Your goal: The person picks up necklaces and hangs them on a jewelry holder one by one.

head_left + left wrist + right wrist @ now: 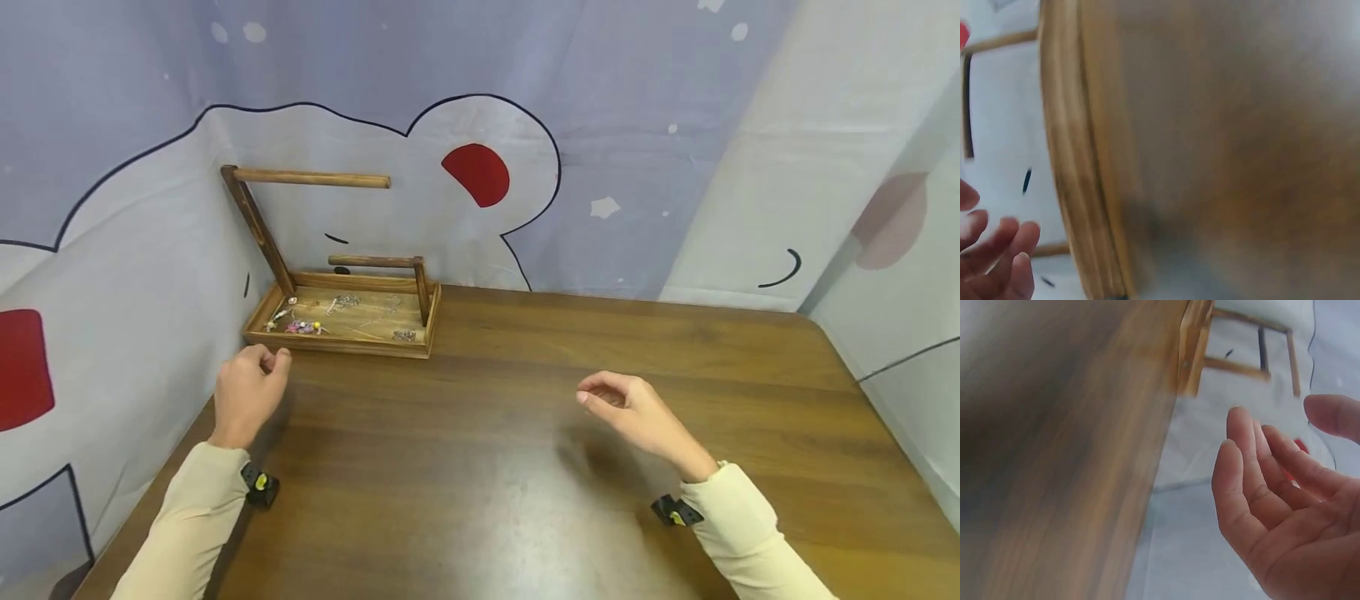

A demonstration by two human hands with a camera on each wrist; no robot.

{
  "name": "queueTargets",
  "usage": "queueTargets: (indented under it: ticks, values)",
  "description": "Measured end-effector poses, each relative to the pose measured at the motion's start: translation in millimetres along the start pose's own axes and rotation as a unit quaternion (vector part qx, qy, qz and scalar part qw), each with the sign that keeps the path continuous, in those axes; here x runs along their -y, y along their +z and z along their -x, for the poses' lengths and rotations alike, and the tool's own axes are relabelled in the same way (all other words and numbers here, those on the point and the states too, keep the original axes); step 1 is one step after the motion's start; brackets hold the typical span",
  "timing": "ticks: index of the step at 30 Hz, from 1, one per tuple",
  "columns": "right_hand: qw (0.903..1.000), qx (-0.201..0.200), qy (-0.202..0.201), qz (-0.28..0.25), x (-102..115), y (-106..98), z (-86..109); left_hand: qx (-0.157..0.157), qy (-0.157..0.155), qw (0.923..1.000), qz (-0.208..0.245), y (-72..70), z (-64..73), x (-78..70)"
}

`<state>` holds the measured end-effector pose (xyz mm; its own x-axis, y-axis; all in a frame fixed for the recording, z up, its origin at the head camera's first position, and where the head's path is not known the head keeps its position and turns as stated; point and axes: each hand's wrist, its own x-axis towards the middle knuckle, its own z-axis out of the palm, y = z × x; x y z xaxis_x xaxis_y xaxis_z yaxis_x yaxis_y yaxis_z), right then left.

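Note:
My left hand (250,393) hovers over the table's left side, just in front of a wooden jewelry stand (337,348). Its fingers are loosely curled and hold nothing; in the left wrist view the fingertips (1021,265) show beside the stand's tray wall (1069,156). Above the middle right of the table is my right hand (633,414), relaxed, with nothing between thumb and fingers. The right wrist view shows its bare palm (1310,550). Small jewelry lies in the stand's tray: a colorful beaded piece (303,327) at the front left and silvery chains (345,302) further back.
The stand has a tall post with a long bar (311,177) at the left and a shorter post with a low bar (375,261) at the right. Behind it hangs a patterned curtain (615,150). The brown wooden table (465,433) runs right to a rounded corner.

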<state>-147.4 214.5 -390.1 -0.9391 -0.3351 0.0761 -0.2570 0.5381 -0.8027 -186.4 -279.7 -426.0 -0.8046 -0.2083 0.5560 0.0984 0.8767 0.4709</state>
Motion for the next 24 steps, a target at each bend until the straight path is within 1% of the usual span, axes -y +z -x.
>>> queueTargets:
  ticks: [2, 3, 5, 8, 9, 10, 12, 16, 18, 22, 24]
  values:
    - [0.9998, 0.01, -0.006, -0.016, 6, 10, -10.4, 0.006, -0.042, 0.9991, -0.006, -3.0, -8.4, 3.2]
    - [0.9996, 0.015, -0.01, -0.024, 8, 16, -15.7, 0.019, -0.065, 0.9976, -0.013, -4.2, -12.1, 4.9]
    - [0.9989, 0.023, -0.021, -0.036, 13, 27, -27.6, 0.061, -0.095, 0.9932, -0.029, -6.1, -18.6, 8.8]
    - [0.9977, 0.034, -0.034, -0.048, 18, 46, -46.1, 0.133, -0.119, 0.9828, -0.046, -6.2, -24.5, 15.3]
    - [0.9973, 0.038, -0.036, -0.051, 19, 51, -51.9, 0.151, -0.123, 0.9797, -0.047, -5.2, -25.6, 17.6]
    - [0.9971, 0.042, -0.035, -0.053, 20, 57, -57.7, 0.161, -0.127, 0.9779, -0.042, -3.7, -26.4, 19.7]
    - [0.9967, 0.049, -0.034, -0.055, 22, 67, -68.9, 0.167, -0.141, 0.9755, -0.031, 0.2, -27.3, 23.2]
    - [0.9964, 0.06, -0.03, -0.052, 25, 84, -89.1, 0.156, -0.175, 0.9721, 0.004, 8.2, -27.2, 28.6]
    - [0.997, 0.061, -0.031, -0.037, 27, 92, -98.5, 0.157, -0.193, 0.9684, 0.016, 11.1, -27.2, 30.6]
    - [0.9968, 0.071, -0.035, -0.009, 33, 107, -118.1, 0.153, -0.246, 0.9556, 0.052, 17.7, -30.1, 35.4]
    - [0.9961, 0.08, -0.037, 0.005, 37, 114, -128.5, 0.151, -0.275, 0.9465, 0.077, 20.4, -32.2, 36.7]
